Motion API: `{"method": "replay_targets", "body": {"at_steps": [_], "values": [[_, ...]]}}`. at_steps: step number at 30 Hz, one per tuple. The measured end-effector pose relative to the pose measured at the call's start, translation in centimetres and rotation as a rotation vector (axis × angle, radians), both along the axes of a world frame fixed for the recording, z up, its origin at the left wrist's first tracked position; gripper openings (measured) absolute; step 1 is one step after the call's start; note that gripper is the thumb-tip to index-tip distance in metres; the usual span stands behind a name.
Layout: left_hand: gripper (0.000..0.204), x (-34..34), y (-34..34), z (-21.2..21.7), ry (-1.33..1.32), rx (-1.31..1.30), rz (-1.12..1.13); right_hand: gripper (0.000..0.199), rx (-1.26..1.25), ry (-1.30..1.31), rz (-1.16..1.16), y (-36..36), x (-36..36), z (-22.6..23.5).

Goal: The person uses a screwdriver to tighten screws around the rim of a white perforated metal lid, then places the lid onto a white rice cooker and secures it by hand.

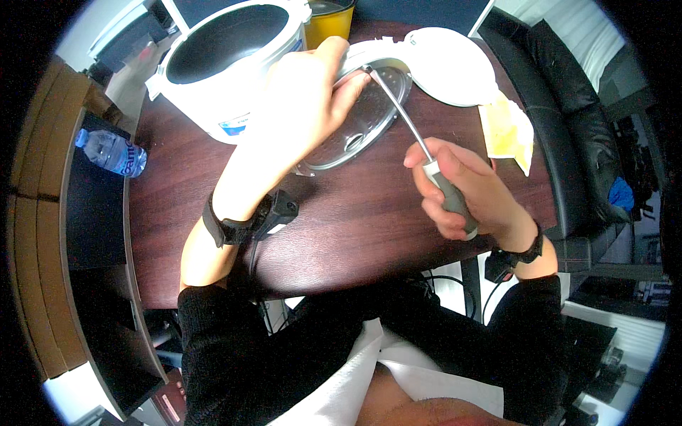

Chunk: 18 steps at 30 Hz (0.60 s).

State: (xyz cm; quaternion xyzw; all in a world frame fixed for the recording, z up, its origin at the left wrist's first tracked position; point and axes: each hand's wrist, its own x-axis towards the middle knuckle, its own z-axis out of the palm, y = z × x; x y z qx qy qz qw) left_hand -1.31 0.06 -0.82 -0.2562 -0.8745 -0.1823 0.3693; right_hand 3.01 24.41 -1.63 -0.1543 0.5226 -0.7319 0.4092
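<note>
My right hand (458, 188) is wrapped round the grey-and-white handle of a screwdriver (406, 117). Its metal shaft slants up and left, and the tip meets a curved white plastic piece (383, 51). Thumb and fingers of my left hand (302, 92) grip that piece close to the tip; whether a screw sits there is too small to tell. Under the piece lies a round clear lid (366, 128) with a metal rim. A white oval cover (455, 67) adjoins the piece on the right; I cannot tell whether they are joined.
A white appliance body (192, 106) with a dark round interior stands left of my left hand. Behind is a yellow container (330, 27). A yellow-and-white cloth or paper (508, 131) lies at the table's right edge. A water bottle (110, 153) rests left of the brown table (341, 234).
</note>
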Motion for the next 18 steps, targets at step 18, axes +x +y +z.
{"method": "replay_targets", "body": {"at_steps": [18], "values": [[0.031,-0.2,-0.5,-0.1,-0.014,0.019,-0.01,0.02,0.882,1.3,-0.208,0.2,-0.2,2.9]]}}
